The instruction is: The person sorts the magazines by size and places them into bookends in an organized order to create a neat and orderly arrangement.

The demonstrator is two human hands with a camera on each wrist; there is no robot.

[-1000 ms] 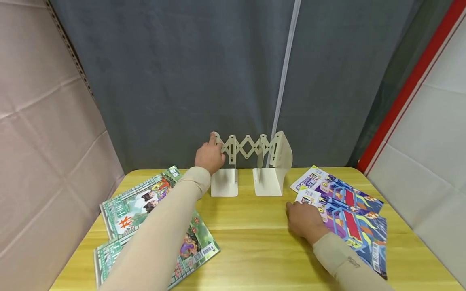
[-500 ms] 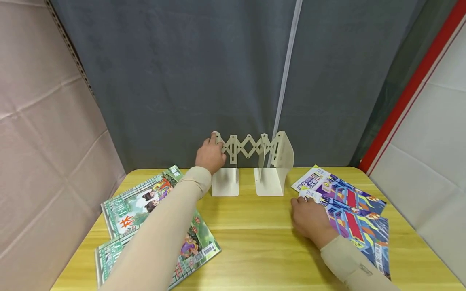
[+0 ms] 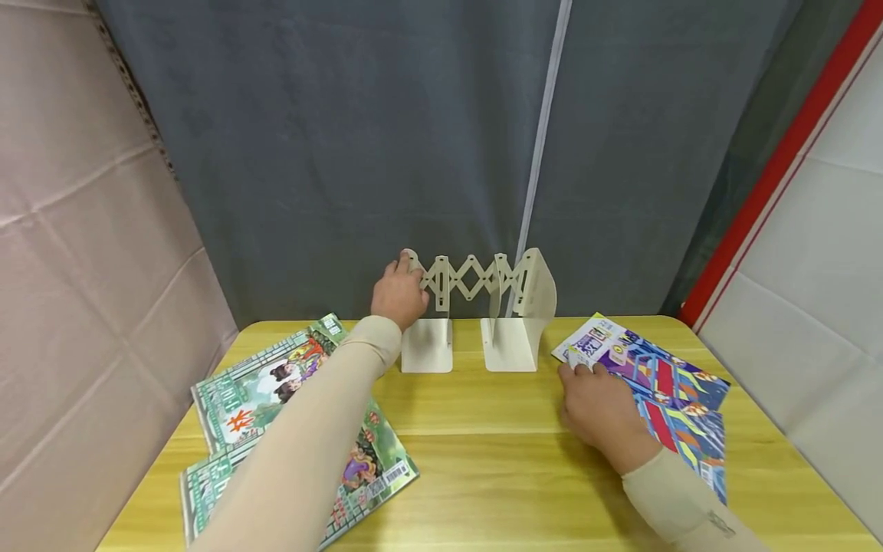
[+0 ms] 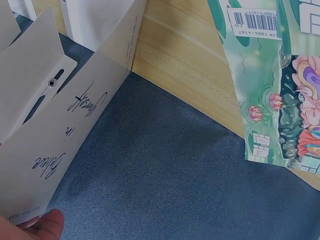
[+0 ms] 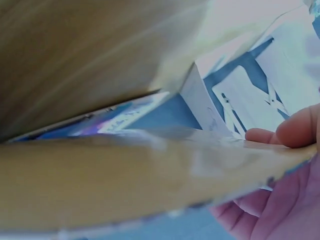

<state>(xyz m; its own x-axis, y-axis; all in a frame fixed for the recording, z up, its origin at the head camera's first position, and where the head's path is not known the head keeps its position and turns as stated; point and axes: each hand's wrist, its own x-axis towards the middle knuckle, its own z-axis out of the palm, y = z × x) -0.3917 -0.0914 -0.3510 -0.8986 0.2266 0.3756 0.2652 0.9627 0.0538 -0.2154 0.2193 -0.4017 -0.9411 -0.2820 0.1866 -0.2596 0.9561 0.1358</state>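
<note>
A white extendable bookend (image 3: 541, 287) with scissor-like lattice links stands at the table's back edge. My left hand (image 3: 400, 297) holds the top of its left end panel; in the left wrist view that end panel (image 4: 82, 112) bears the printed words "Believe in Yourself", with fingertips at its corner. At the right, my right hand (image 3: 602, 414) pinches the left edge of the upper of two colourful magazines. This held magazine (image 5: 125, 185) is tilted up in the right wrist view, thumb on one face and fingers on the other. Beneath it, the second purple-blue magazine (image 3: 679, 376) lies on the table.
Two green illustrated magazines (image 3: 258, 391) lie overlapping on the left, partly hidden by the left sleeve (image 3: 303, 437). The wooden table (image 3: 476, 475) runs back to a dark grey curtain (image 3: 345, 153). Pale cloth walls flank both sides.
My right hand has moved slightly right, lifting and tilting the upper magazine off the one beneath. My left hand stays on the bookend, which has hardly shifted.
</note>
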